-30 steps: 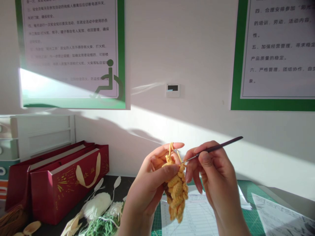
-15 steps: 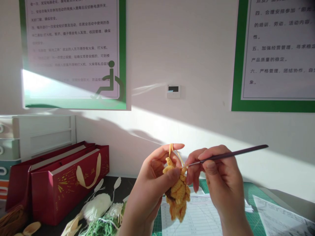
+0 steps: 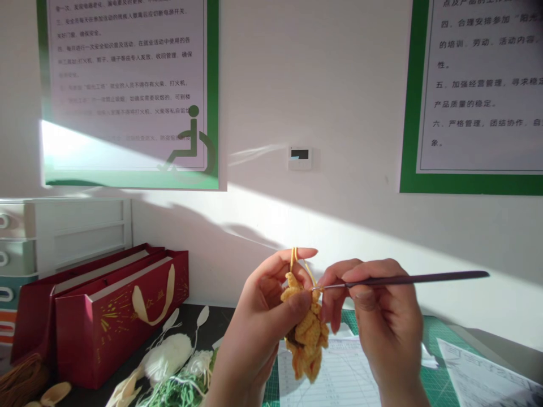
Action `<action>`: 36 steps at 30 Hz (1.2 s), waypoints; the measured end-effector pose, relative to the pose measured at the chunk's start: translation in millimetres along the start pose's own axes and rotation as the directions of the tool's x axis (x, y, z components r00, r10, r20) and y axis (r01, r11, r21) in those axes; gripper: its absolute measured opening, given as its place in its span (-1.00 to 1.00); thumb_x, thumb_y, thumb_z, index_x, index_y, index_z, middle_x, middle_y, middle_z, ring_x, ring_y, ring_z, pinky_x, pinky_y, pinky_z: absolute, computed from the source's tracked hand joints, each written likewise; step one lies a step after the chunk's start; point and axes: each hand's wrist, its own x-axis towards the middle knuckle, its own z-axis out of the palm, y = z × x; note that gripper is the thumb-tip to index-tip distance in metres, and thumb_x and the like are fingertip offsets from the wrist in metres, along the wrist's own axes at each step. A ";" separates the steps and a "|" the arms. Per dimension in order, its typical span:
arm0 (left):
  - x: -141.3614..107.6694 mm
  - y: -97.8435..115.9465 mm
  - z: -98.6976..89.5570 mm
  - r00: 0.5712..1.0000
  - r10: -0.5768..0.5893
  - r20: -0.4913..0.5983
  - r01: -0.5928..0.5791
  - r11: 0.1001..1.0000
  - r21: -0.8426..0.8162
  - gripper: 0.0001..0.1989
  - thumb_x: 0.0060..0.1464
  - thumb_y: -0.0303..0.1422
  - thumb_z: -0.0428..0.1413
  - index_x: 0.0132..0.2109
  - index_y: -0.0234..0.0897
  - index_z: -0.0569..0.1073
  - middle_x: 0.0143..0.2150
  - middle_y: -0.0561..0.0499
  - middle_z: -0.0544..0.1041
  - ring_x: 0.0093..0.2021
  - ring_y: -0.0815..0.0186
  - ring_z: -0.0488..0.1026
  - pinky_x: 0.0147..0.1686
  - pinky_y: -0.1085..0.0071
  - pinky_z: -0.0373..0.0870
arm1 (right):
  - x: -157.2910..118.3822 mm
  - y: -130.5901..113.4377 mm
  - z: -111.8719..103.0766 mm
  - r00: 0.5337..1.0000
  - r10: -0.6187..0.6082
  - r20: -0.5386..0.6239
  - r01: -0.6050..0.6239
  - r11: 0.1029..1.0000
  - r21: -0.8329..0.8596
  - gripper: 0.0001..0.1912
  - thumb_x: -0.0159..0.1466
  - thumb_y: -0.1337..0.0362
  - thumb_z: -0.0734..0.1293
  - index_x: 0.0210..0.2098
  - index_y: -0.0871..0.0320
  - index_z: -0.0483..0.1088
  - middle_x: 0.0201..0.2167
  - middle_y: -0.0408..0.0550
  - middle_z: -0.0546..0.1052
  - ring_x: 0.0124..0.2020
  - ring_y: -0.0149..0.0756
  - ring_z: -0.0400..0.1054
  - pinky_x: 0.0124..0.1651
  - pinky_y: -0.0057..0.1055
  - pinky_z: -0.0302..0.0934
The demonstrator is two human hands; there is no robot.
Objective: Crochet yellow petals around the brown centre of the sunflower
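My left hand (image 3: pixel 258 316) grips a yellow crocheted piece (image 3: pixel 307 333) with ruffled, curly rows, pinching it between thumb and fingers. A strand of yellow yarn (image 3: pixel 299 263) runs up from the piece and loops over my left index finger. My right hand (image 3: pixel 379 308) holds a slim crochet hook (image 3: pixel 407 280) with a dark handle, nearly level. Its metal tip sits in the top of the crocheted piece, beside the yarn. Part of the piece is hidden behind my left thumb.
Red gift bags (image 3: pixel 121 316) with cream handles stand at the left, beside white yarn (image 3: pixel 165 355) and green yarn (image 3: pixel 178 387). Printed sheets (image 3: pixel 326 379) lie on a green cutting mat (image 3: pixel 436 333). A white drawer unit (image 3: pixel 72 237) and wall notices (image 3: pixel 127 85) stand behind.
The hook's handle has swung down from pointing up to the right to nearly level. The tip stays at the crocheted piece, and my left hand has barely moved.
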 end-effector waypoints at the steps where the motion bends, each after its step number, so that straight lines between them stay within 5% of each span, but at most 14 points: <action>1: -0.1 -0.2 0.0 1.000 -0.001 0.001 0.001 1.000 0.004 -0.61 0.15 -0.42 0.34 0.12 -0.13 0.60 -0.26 0.03 0.46 -0.33 0.35 0.47 -0.33 0.45 0.41 | 0.1 0.1 0.0 1.000 -0.006 0.009 0.005 1.000 0.007 -0.90 0.49 0.30 0.23 -0.11 0.00 0.39 -0.25 -0.07 0.62 -0.59 -0.41 0.47 -0.62 -0.47 0.32; 12: -3.0 -0.8 3.2 0.999 0.010 -0.046 -0.008 1.000 0.024 -0.62 0.15 -0.38 0.35 0.12 -0.12 0.59 -0.27 0.04 0.48 -0.36 0.34 0.50 -0.36 0.43 0.45 | -3.3 3.5 -9.2 0.980 -0.153 0.129 0.172 0.972 -0.158 -0.74 0.43 0.48 0.25 -0.06 -0.02 0.42 -0.16 -0.08 0.61 -0.51 -0.42 0.49 -0.43 -0.38 0.42; 19: -6.6 7.2 11.6 0.994 -0.023 -0.103 0.023 1.000 0.004 -0.59 0.09 -0.40 0.39 0.10 -0.16 0.59 -0.28 0.04 0.48 -0.34 0.36 0.48 -0.35 0.48 0.43 | -5.4 7.0 -10.3 0.931 -0.303 0.206 0.361 0.852 -0.380 -0.71 0.38 0.47 0.32 -0.01 -0.03 0.45 -0.12 -0.06 0.66 -0.13 -0.22 0.59 -0.18 -0.23 0.52; 27: -6.3 8.8 12.5 0.986 -0.081 -0.143 0.064 0.991 -0.119 -0.44 0.05 -0.47 0.42 0.20 -0.22 0.53 -0.27 0.01 0.54 -0.30 0.36 0.49 -0.27 0.49 0.42 | 0.7 19.7 -8.0 0.851 -0.475 0.224 0.524 0.747 -0.409 -0.57 0.25 0.57 0.41 0.00 -0.01 0.52 -0.12 -0.06 0.60 -0.19 -0.24 0.58 -0.24 -0.29 0.56; 31: -5.5 5.9 18.5 0.977 -0.072 -0.202 0.037 0.984 -0.172 -0.32 0.06 -0.50 0.41 0.30 -0.29 0.42 -0.27 -0.01 0.56 -0.29 0.33 0.52 -0.23 0.44 0.45 | -3.7 18.8 -0.2 0.846 -0.518 0.124 0.510 0.720 -0.470 -0.47 0.19 0.66 0.37 -0.01 -0.02 0.55 -0.29 -0.10 0.61 -0.34 -0.24 0.57 -0.39 -0.32 0.52; 36: -6.1 7.1 24.5 0.985 0.019 -0.170 -0.051 0.981 -0.186 -0.25 0.14 -0.52 0.34 0.40 -0.09 0.29 -0.28 0.05 0.52 -0.34 0.37 0.47 -0.30 0.46 0.42 | -8.1 19.8 9.2 0.845 -0.527 0.092 0.488 0.691 -0.533 -0.50 0.19 0.68 0.33 -0.03 0.04 0.51 -0.42 -0.13 0.57 -0.42 -0.24 0.54 -0.45 -0.34 0.47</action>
